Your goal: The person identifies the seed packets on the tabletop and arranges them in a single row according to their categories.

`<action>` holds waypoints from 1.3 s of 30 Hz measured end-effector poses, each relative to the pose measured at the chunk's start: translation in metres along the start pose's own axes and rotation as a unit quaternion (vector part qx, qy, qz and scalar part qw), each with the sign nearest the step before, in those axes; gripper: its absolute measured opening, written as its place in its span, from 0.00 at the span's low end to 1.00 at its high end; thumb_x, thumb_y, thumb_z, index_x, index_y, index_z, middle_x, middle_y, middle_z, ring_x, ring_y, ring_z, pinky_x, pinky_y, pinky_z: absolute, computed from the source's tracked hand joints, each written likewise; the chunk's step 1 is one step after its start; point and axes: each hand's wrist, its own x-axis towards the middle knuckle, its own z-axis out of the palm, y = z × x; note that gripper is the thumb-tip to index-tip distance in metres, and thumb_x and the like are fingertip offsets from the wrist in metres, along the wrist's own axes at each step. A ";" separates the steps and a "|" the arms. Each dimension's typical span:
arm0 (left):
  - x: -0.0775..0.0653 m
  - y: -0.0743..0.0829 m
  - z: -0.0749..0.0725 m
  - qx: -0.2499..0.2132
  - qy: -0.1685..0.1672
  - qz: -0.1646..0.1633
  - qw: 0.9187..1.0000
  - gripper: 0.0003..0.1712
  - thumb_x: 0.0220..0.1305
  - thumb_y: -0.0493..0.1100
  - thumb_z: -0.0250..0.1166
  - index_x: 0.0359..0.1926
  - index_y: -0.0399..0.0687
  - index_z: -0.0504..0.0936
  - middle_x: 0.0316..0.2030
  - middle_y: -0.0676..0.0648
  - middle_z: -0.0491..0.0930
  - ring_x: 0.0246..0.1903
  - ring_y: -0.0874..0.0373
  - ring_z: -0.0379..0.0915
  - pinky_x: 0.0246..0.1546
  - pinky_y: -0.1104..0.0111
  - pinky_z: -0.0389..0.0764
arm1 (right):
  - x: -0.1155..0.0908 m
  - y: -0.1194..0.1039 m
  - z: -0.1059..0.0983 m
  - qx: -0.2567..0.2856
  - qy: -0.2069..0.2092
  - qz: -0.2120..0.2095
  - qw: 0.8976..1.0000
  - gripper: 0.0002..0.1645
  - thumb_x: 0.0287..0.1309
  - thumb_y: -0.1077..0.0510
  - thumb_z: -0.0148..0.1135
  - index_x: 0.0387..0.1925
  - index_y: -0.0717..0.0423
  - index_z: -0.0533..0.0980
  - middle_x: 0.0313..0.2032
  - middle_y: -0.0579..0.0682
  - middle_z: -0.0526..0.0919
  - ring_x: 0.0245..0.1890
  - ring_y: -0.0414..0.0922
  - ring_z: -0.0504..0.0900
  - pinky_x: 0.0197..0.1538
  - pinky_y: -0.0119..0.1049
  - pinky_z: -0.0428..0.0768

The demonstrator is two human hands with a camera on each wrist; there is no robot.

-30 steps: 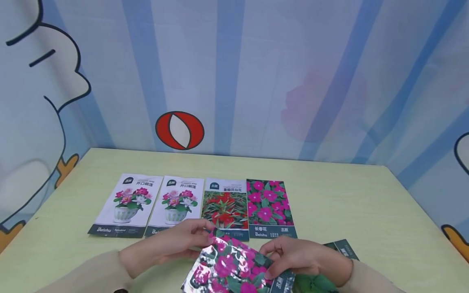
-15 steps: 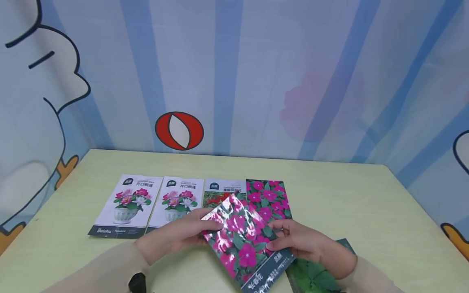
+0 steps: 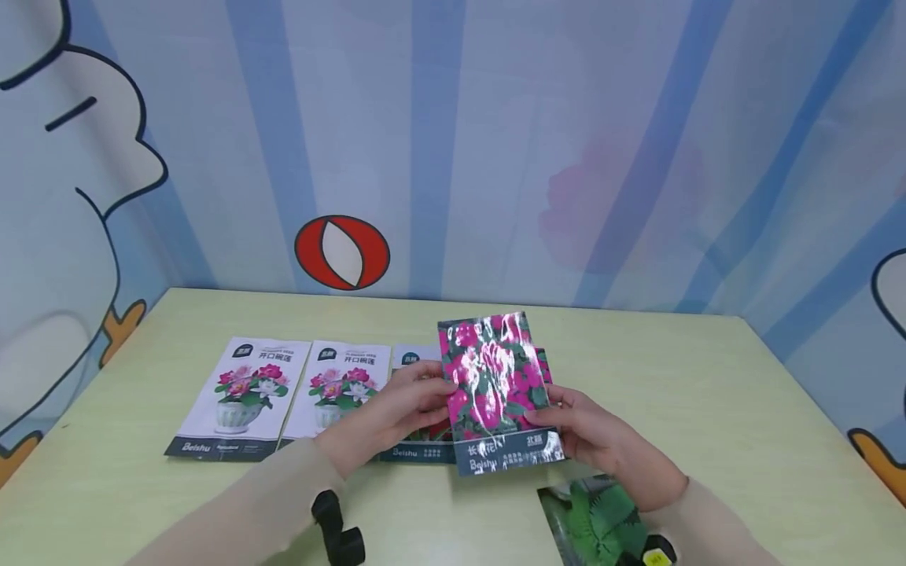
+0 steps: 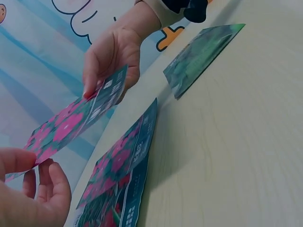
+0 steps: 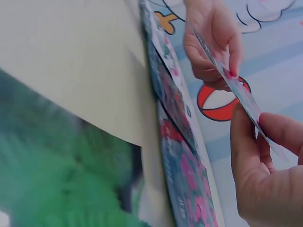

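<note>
A glossy seed packet [image 3: 491,385] printed with pink flowers is held up off the table, its dark label band towards me. My left hand [image 3: 396,409] pinches its left edge between thumb and fingers. On the opposite edge my right hand [image 3: 594,432] grips it the same way. Beneath and behind it lies a matching pink-flower packet [image 3: 543,366], mostly hidden in the head view but plain in the left wrist view. Beside that one lies a packet with red flowers [image 3: 418,453], partly covered by my left hand and the raised packet.
Two white packets with potted flowers [image 3: 244,393] lie at the left of the row. A green-leaf packet [image 3: 591,519] lies near my right forearm. The pale table [image 3: 658,369] meets a printed curtain [image 3: 495,157] at its back edge.
The held pink-flower packet has moved up and away from me and turned from slanted to nearly upright, over the row. Both hands moved with it, uncovering more of the green-leaf packet.
</note>
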 end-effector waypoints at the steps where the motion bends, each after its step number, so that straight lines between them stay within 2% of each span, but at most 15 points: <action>1: 0.002 -0.001 0.002 0.002 0.000 0.000 1.000 0.16 0.64 0.35 0.58 0.51 0.37 0.69 0.40 0.44 0.74 0.34 0.58 0.73 0.38 0.72 0.80 | 0.001 -0.002 -0.001 -0.002 0.010 -0.004 1.000 0.35 0.61 0.65 0.55 0.66 0.66 0.53 0.40 0.51 0.82 0.40 0.44 0.83 0.45 0.37 0.81; 9: 0.013 -0.005 0.016 0.006 0.001 0.006 1.000 0.16 0.64 0.34 0.57 0.52 0.37 0.70 0.39 0.44 0.71 0.34 0.58 0.71 0.40 0.70 0.80 | 0.006 -0.012 -0.013 0.007 0.072 -0.004 0.997 0.35 0.62 0.65 0.53 0.67 0.64 0.53 0.38 0.51 0.82 0.39 0.44 0.82 0.44 0.36 0.81; 14: 0.020 -0.006 0.026 -0.004 -0.009 0.010 1.000 0.17 0.64 0.33 0.57 0.54 0.37 0.70 0.42 0.44 0.70 0.36 0.57 0.71 0.45 0.67 0.79 | 0.007 -0.014 -0.026 0.019 0.089 0.002 0.996 0.34 0.62 0.64 0.54 0.67 0.61 0.54 0.38 0.51 0.82 0.39 0.44 0.82 0.44 0.37 0.81; 17: 0.025 -0.007 0.034 -0.012 -0.013 0.015 1.000 0.16 0.65 0.32 0.56 0.53 0.36 0.69 0.42 0.44 0.69 0.37 0.56 0.71 0.48 0.64 0.78 | 0.007 -0.016 -0.037 0.018 0.085 -0.005 0.996 0.27 0.63 0.64 0.54 0.62 0.58 0.61 0.38 0.51 0.82 0.38 0.44 0.82 0.43 0.38 0.82; 19: 0.028 -0.008 0.039 -0.017 -0.012 0.019 1.000 0.15 0.65 0.32 0.55 0.53 0.36 0.70 0.41 0.44 0.70 0.37 0.56 0.72 0.49 0.63 0.78 | 0.006 -0.019 -0.045 0.012 0.083 -0.009 0.996 0.19 0.63 0.63 0.54 0.55 0.54 0.68 0.37 0.50 0.83 0.37 0.44 0.83 0.41 0.37 0.82; 22: 0.034 -0.008 0.047 -0.028 -0.003 0.021 0.999 0.15 0.64 0.31 0.56 0.52 0.36 0.70 0.40 0.44 0.70 0.35 0.57 0.72 0.48 0.63 0.78 | 0.004 -0.024 -0.060 -0.026 0.073 -0.017 0.997 0.10 0.64 0.61 0.54 0.46 0.51 0.71 0.36 0.49 0.84 0.36 0.43 0.83 0.40 0.36 0.82; 25: 0.041 -0.008 0.054 -0.041 0.000 0.019 0.999 0.16 0.64 0.30 0.55 0.53 0.36 0.70 0.38 0.44 0.70 0.33 0.57 0.72 0.49 0.63 0.78 | 0.001 -0.031 -0.077 -0.096 0.060 -0.019 0.993 0.15 0.65 0.60 0.53 0.52 0.55 0.69 0.38 0.47 0.83 0.37 0.43 0.83 0.41 0.36 0.82; 28: 0.046 -0.011 0.062 -0.051 -0.001 0.021 0.998 0.16 0.64 0.30 0.55 0.53 0.36 0.70 0.37 0.45 0.70 0.32 0.57 0.71 0.49 0.62 0.77 | -0.002 -0.037 -0.092 -0.165 0.048 -0.017 0.985 0.25 0.65 0.61 0.53 0.60 0.62 0.60 0.39 0.47 0.82 0.38 0.43 0.82 0.40 0.36 0.82; 30: 0.049 -0.015 0.068 -0.060 0.002 0.026 0.998 0.16 0.64 0.30 0.55 0.53 0.35 0.70 0.37 0.45 0.70 0.32 0.57 0.70 0.49 0.61 0.77 | -0.004 -0.040 -0.099 -0.199 0.045 -0.015 0.979 0.30 0.64 0.61 0.54 0.63 0.64 0.55 0.38 0.48 0.80 0.37 0.44 0.81 0.38 0.35 0.82; 34: 0.054 -0.022 0.080 -0.069 0.028 0.037 0.997 0.15 0.62 0.29 0.56 0.51 0.35 0.71 0.34 0.46 0.71 0.30 0.58 0.70 0.46 0.62 0.79 | -0.007 -0.041 -0.109 -0.238 0.041 -0.012 0.970 0.33 0.63 0.61 0.56 0.63 0.63 0.52 0.36 0.50 0.79 0.35 0.45 0.80 0.37 0.37 0.82; 39: 0.058 -0.027 0.094 -0.055 0.050 0.040 0.996 0.16 0.60 0.29 0.58 0.51 0.37 0.72 0.32 0.46 0.72 0.27 0.59 0.70 0.43 0.63 0.80 | -0.012 -0.040 -0.120 -0.265 0.037 -0.009 0.964 0.36 0.63 0.60 0.56 0.64 0.65 0.48 0.34 0.51 0.78 0.34 0.45 0.79 0.37 0.40 0.82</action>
